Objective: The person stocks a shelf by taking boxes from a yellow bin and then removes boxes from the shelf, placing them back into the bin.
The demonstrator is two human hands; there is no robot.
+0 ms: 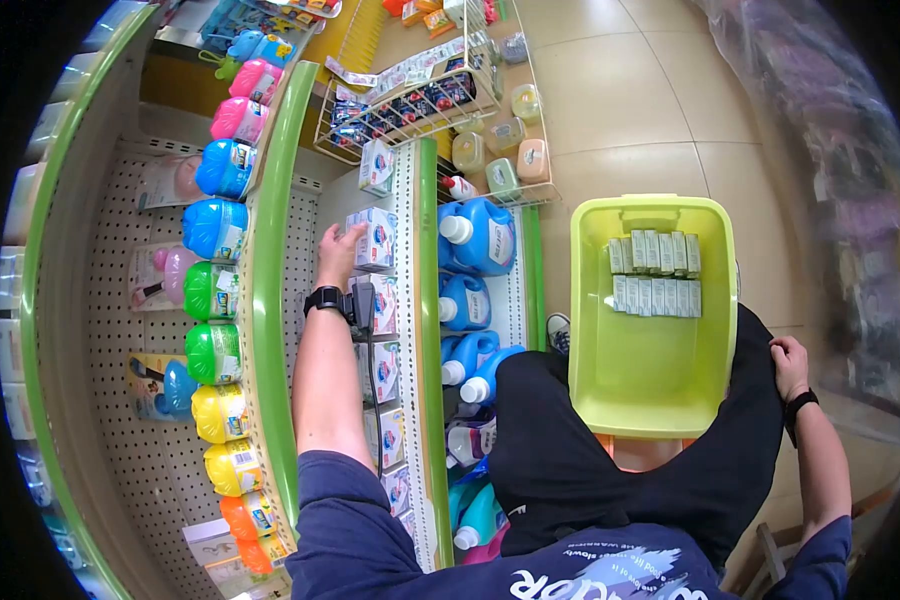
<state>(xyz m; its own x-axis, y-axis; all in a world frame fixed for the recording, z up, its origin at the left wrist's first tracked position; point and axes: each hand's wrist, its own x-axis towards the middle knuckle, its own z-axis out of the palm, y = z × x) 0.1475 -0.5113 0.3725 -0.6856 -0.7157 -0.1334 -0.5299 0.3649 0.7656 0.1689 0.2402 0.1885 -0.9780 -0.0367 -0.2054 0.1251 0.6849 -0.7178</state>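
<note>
Box (379,238) lies just right of the open fingers (353,233) of our left hand (336,258), long side near-to-far; our right hand (790,367), grip unclear, rests farther off.

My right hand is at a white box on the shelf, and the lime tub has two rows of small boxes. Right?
Not quite: the head view shows your left hand at the white box. The lime tub does have two rows of small boxes.
</note>
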